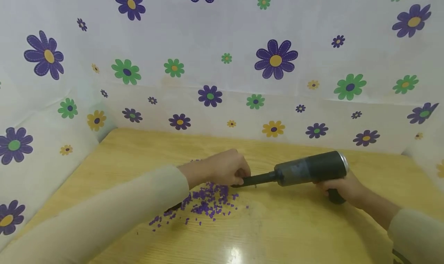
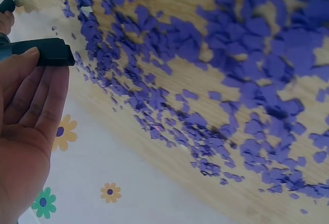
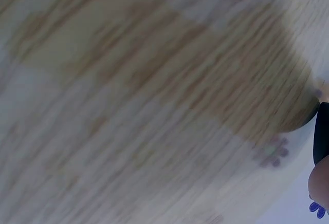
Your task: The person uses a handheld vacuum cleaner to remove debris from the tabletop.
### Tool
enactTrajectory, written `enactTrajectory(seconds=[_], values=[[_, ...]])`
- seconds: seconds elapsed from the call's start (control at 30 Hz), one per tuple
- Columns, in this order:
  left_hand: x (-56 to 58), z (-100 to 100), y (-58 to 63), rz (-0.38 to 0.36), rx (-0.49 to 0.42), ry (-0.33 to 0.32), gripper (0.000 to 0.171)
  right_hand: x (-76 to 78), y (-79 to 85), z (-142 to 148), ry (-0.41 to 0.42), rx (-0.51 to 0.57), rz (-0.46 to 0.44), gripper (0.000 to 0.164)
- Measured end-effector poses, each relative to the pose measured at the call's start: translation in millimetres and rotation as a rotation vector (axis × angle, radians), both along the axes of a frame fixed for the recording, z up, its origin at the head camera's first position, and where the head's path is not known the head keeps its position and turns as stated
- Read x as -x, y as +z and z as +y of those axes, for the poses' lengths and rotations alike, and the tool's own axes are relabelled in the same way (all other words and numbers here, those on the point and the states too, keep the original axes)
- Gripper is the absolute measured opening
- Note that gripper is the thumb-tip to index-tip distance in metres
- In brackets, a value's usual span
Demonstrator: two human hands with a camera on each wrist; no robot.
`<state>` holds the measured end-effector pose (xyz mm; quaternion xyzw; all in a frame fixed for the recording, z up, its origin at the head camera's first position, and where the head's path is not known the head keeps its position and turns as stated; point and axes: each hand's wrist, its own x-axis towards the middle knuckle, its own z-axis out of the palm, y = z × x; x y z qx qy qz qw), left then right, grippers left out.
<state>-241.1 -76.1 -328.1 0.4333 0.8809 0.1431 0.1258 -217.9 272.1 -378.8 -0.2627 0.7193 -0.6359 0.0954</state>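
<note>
A dark handheld vacuum cleaner [image 1: 312,169] with a narrow nozzle [image 1: 259,179] is held above the table, pointing left. My right hand [image 1: 348,189] grips its handle at the right; the right wrist view shows only a finger and a dark edge. With thumb and fingers my left hand [image 1: 223,167] holds the nozzle near its tip, and the left wrist view shows the thumb on top and the fingers beneath. Small purple paper bits [image 1: 208,202] lie scattered below and beside the left hand. Some are hidden under the left forearm.
The yellow wooden table [image 1: 277,233] meets a white flower-printed sheet [image 1: 225,32] at the back and sides. Part of a dark object [image 1: 174,207] shows under the left forearm among the bits; its kind cannot be told.
</note>
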Motion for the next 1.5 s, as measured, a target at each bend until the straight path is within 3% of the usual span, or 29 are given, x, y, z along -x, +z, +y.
enactTrajectory(seconds=[0.27, 0.63, 0.87, 1.2, 1.5], values=[[0.4, -5.1, -2.3, 0.012, 0.011, -0.014, 0.014, 1.1, 1.4, -7.9, 0.033, -0.007, 0.056, 0.034], [4.1, -13.2, -0.6, -0.013, 0.043, 0.002, 0.015, 5.3, 4.3, -17.3, -0.012, -0.043, -0.013, 0.035], [4.7, -12.5, -0.8, -0.016, 0.035, -0.004, 0.014, 5.1, 5.2, -16.0, 0.018, -0.030, 0.035, 0.034], [3.3, -18.2, 0.0, -0.049, 0.042, 0.019, 0.015, 4.9, 8.2, -22.0, 0.014, -0.043, 0.036, 0.036], [0.8, -28.5, -1.8, -0.039, 0.027, -0.001, 0.013, 5.9, 8.5, -32.6, 0.027, -0.060, 0.037, 0.032]])
